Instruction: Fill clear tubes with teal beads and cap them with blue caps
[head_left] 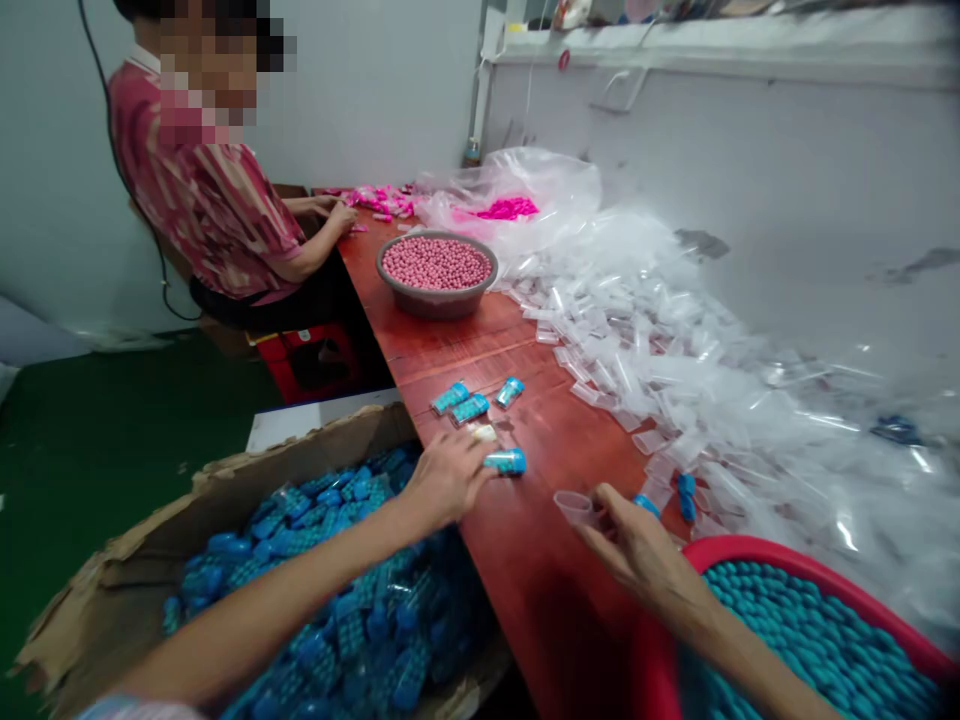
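My left hand is over the table's near edge, its fingers closed on a small clear container with a blue cap and teal beads inside. Just beyond it, three similar filled containers lie on the red-brown table. In my right hand is a clear plastic tube, its open end toward the left. Close behind those fingers is a blue cap beside a heap of clear tubes.
A red basin of teal beads sits at the lower right. Below the table's left edge, a cardboard box holds many filled containers. Farther back are a grey bowl of pink beads and a seated co-worker handling pink pieces.
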